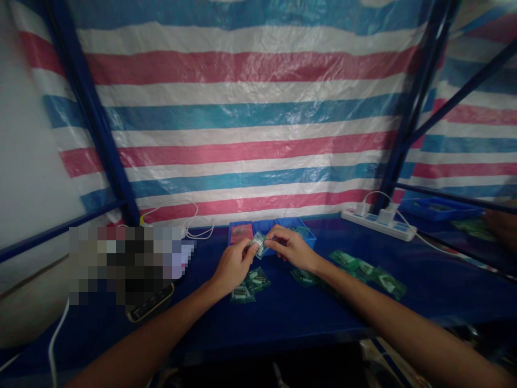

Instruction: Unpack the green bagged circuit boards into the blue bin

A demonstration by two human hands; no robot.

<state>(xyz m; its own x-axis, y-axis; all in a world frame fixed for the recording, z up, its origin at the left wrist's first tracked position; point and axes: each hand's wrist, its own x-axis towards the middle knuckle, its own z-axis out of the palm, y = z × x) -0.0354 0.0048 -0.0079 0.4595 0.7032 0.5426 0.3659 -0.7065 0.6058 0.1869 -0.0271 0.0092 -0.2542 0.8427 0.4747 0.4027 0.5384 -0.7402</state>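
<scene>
Above the dark blue desk (283, 318), the left hand (232, 267) and right hand (293, 249) met on one small clear packet (257, 245), each grip pinching an end, its long axis running hand to hand. Glossy green packets (250, 284) lay below; a blue plastic tray (278, 225) sat just behind.

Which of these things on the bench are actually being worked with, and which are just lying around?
In use:
left hand and right hand, both pinching one small green packet
loose packets on the bench, more at the right
blue tray just behind the hands

Lying about:
power strip
white cable
dark device
striped tarp
</scene>
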